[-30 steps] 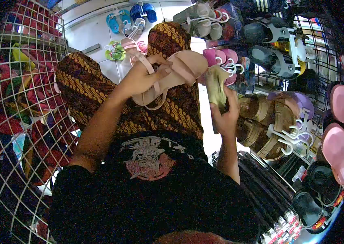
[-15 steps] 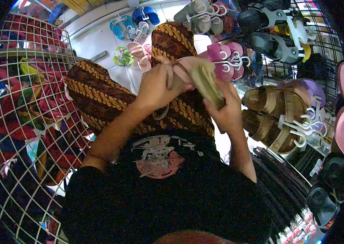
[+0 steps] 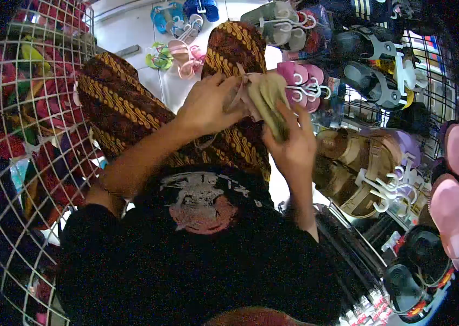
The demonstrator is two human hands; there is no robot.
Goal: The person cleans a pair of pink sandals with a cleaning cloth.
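My left hand (image 3: 207, 106) grips a pale pink sandal (image 3: 245, 92) held over my lap, its strap hanging below my fingers. Against that sandal my right hand (image 3: 290, 144) presses a crumpled yellowish cloth (image 3: 270, 98). Both hands meet above my knees, which are covered in brown patterned batik fabric (image 3: 115, 108). Much of the sandal is hidden behind the hand and the cloth.
A white wire basket (image 3: 17, 163) full of colourful footwear stands on my left. Racks on the right hold brown sandals (image 3: 357, 157), pink slippers (image 3: 452, 206) and dark sandals (image 3: 376, 81) on white hangers. Small sandals (image 3: 178, 51) lie on the white floor ahead.
The sandal has swung from flat and sole-out to edge-on between my hands. My right hand has brought the cloth left and up onto it.
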